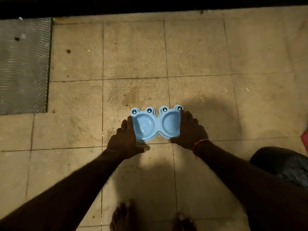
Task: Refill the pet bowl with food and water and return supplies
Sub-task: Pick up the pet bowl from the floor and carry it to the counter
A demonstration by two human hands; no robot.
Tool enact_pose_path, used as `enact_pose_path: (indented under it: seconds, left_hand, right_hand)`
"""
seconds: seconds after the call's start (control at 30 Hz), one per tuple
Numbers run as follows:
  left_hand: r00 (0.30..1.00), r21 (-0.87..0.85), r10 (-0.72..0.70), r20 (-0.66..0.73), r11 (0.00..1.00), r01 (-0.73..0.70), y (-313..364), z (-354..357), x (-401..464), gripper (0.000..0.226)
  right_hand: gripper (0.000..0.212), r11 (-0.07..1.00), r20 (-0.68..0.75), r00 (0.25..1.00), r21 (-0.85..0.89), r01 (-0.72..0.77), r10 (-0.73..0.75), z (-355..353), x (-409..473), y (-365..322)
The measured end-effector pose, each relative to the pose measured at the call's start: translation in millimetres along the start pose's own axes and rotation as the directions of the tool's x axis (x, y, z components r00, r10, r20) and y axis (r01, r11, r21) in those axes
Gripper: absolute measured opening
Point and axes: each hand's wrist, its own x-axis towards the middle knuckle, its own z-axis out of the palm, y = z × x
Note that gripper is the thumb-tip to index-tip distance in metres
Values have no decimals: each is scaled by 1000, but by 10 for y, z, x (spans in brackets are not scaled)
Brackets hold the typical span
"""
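Head view: a blue double pet bowl (155, 125) sits on the tiled floor (200, 55) at frame centre. The left hand (125, 139) clasps its left end and the right hand (188, 130) its right end, fingers wrapped over the rims. Both wells appear empty. A grey mat (23, 64) lies at upper left.

Beige tiled floor (200, 52) lying dirty with specks, grey ribbed mat (23, 64) sitting at far left, dark bag-like object (283, 162) sitting at right, red item (305, 136) peeking in at right edge.
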Motion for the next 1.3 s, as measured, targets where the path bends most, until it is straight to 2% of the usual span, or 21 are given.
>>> enact_pose_path:
  seconds: [0.1,0.27,0.5,0.77,1.03,1.17,1.23,1.3]
  left_hand:
    - [999,-20,23,-26,1000,-24,1,117,188,151]
    - [985,-7,26,-171,1000,-28,45,195,259,137]
    - [969,-31,81,-233,995,-90,215,-245,-270,126]
    - [947,-120,86,-311,984,-129,754,-1528,-1727,124]
    - [905,-180,115,-409,962,-203,1484,-3142,-3501,119]
    - [856,-148,202,-476,941,-305,1776,-3945,-4373,120]
    - [804,-132,301,-512,898,-421,1947,-4300,-4826,114]
    - [766,-154,343,-543,856,-493,2099,-4573,-5251,105]
  right_hand:
    - [142,1000,25,999,-7,-21,21,131,133,-5]
    - [132,999,-65,998,-41,-21,18,213,141,-12]
    - [129,1000,-145,989,-12,1,-2,-317,-330,-6]
    - [129,996,-249,967,86,-29,50,-1809,-1707,-309]
    - [137,957,-313,942,288,-29,123,-3686,-3369,-628]
    - [134,905,-410,910,409,121,64,-4527,-4180,-691]
    - [131,871,-461,886,454,187,50,-4898,-4601,-710]
    - [131,860,-496,867,462,217,48,-5204,-4993,-728]
